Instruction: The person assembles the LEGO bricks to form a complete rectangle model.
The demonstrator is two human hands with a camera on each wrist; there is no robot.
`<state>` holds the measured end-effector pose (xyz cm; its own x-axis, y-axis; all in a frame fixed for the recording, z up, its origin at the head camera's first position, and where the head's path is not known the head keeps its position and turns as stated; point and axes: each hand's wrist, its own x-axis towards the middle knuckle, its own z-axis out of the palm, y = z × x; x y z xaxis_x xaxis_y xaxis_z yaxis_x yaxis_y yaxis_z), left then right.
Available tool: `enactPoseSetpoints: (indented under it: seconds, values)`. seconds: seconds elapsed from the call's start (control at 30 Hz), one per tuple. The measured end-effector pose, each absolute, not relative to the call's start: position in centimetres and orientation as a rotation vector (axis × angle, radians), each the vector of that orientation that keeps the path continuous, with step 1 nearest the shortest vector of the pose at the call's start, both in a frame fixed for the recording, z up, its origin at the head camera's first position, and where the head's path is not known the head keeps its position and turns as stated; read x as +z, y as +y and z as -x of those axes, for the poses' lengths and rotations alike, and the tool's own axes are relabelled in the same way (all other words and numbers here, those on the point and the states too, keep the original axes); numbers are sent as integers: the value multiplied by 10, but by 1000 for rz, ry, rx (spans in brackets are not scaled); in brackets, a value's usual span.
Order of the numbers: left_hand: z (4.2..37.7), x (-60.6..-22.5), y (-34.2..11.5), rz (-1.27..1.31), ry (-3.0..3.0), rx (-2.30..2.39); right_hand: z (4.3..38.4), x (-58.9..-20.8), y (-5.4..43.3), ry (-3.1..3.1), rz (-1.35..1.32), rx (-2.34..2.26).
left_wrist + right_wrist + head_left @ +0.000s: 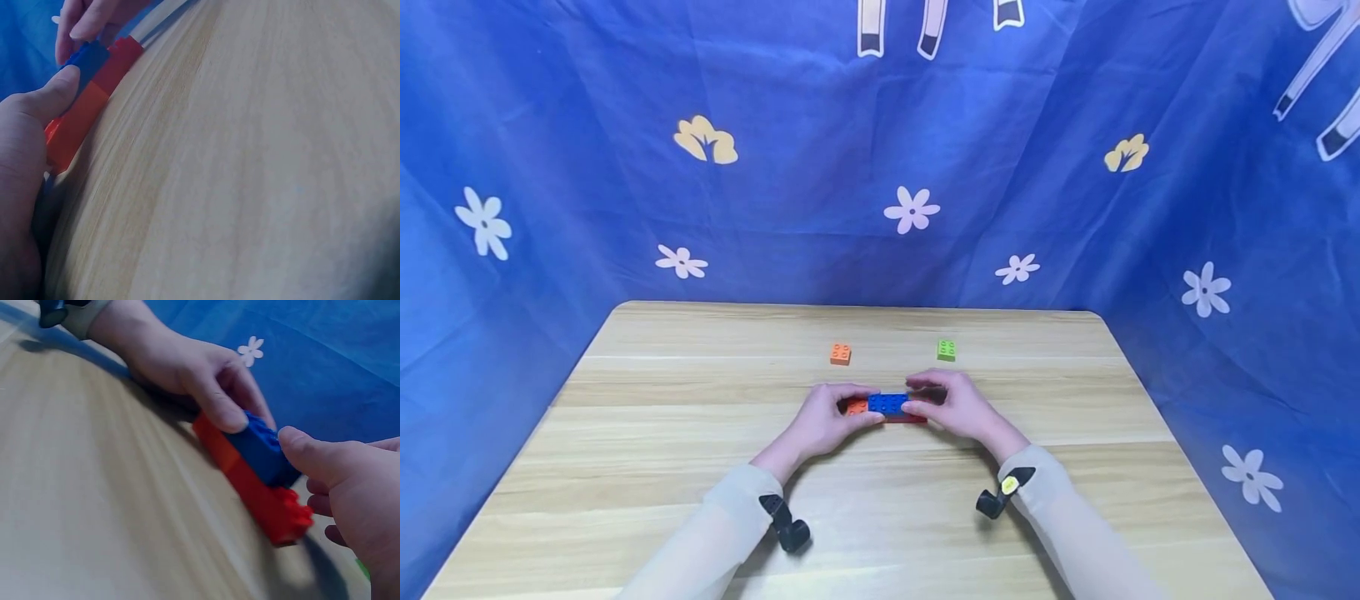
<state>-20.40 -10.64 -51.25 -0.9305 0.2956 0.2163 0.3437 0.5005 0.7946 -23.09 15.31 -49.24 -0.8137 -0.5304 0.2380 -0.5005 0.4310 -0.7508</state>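
Observation:
A blue building brick (887, 404) lies on top of an orange brick (78, 128) and a red brick (265, 503), which stand end to end on the table. My left hand (826, 421) pinches the blue brick, thumb along its near side and index finger behind it. At the other end, my right hand (957, 404) touches the top of the blue brick with its thumb. In the head view its index finger stands apart behind the brick. The right hand's other fingers are partly hidden.
Beyond the hands, a small orange brick (840, 354) and a light green brick (946, 350) lie on the wooden table (700, 350). A blue patterned cloth (805, 192) hangs around the back and sides.

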Motion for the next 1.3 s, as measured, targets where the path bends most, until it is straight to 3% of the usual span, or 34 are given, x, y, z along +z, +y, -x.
enactPoseSetpoints:
  seconds: [0.77, 1.3]
  values:
    - [203, -512, -108, 500, -2700, -1433, 289, -491, 193, 2817, 817, -1497]
    - [201, -508, -106, 508, -2739, -1441, 305, -507, 207, 2960, 704, -1253]
